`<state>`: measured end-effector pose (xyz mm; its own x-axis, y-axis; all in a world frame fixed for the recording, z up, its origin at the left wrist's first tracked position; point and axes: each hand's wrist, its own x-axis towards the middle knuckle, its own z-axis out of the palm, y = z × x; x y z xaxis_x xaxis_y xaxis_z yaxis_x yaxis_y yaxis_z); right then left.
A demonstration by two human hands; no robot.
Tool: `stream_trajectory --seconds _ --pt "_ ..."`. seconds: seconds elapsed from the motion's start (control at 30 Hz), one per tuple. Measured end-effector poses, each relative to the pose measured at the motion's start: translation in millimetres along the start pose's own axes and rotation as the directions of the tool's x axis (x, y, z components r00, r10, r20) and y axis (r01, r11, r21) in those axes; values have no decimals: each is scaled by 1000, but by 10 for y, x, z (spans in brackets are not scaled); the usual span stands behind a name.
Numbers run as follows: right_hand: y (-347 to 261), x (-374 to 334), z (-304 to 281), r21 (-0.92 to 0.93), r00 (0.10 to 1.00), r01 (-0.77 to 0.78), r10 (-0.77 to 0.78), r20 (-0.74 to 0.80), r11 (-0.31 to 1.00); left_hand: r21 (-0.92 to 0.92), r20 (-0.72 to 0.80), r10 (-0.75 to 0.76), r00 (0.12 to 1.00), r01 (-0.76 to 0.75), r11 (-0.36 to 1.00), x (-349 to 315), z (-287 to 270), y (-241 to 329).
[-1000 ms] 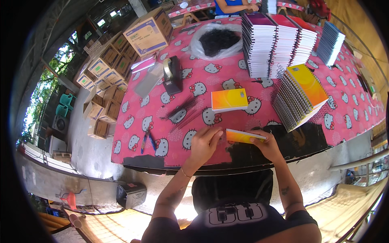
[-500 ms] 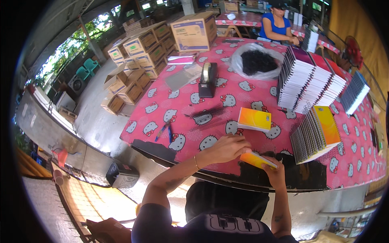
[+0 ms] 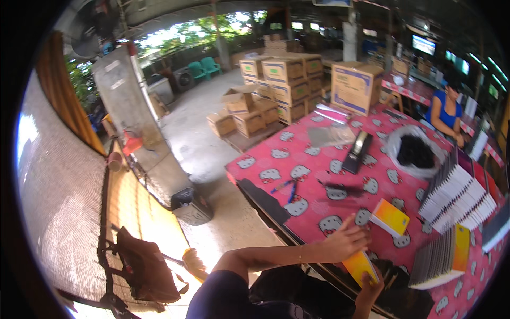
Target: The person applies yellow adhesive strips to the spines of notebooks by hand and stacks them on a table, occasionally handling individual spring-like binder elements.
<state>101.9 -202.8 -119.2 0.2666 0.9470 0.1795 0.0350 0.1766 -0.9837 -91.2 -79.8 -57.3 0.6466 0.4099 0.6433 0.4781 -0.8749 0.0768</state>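
Observation:
My right hand (image 3: 371, 287) grips the near end of a small yellow-orange notebook (image 3: 357, 266) above the table's front edge, with the thumb on its cover. At the notebook's far end is my left hand (image 3: 348, 242), its fingers stretched out and somewhat apart. Its fingertips lie at or just over the notebook's edge; exact contact is blurred. Just beyond lies a yellow-orange pad (image 3: 390, 216) flat on the table. Black spiral binding coils (image 3: 344, 190) lie loose past my left hand. A row of spiral-bound yellow notebooks (image 3: 438, 263) stands to the right.
Blue-handled pliers (image 3: 287, 190), a black tape dispenser (image 3: 357, 152) and a plastic bag of black coils (image 3: 414, 151) rest on the pink patterned table (image 3: 265, 169). Tall notebook stacks (image 3: 457, 196) stand right. Cardboard boxes (image 3: 287, 80) are piled beyond; a person (image 3: 445, 112) sits at another table.
The view has swung left, shifting the table rightward in the picture. My left hand's fingers have spread from a closed pinch at the notebook's end. My right hand still holds the notebook.

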Motion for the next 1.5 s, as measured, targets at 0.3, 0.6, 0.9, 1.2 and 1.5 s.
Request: stream_trajectory --seconds 0.3,0.6,0.9,1.2,1.5 --pt "-468 15 67 -184 992 116 -104 72 976 -60 251 34 967 -19 998 31 -215 -182" --pt "-560 -53 83 349 986 -111 147 -76 931 85 124 -14 992 4 996 -575 71 435" --pt "-682 -72 131 -184 996 84 -86 -6 979 176 -61 -77 995 87 981 191 -183 310" --pt "-593 -73 92 88 988 32 -17 -156 996 39 84 -26 996 22 999 95 -5 461" --pt "-403 106 -16 -12 962 273 -273 29 962 -99 138 -35 990 49 994 157 -26 477"
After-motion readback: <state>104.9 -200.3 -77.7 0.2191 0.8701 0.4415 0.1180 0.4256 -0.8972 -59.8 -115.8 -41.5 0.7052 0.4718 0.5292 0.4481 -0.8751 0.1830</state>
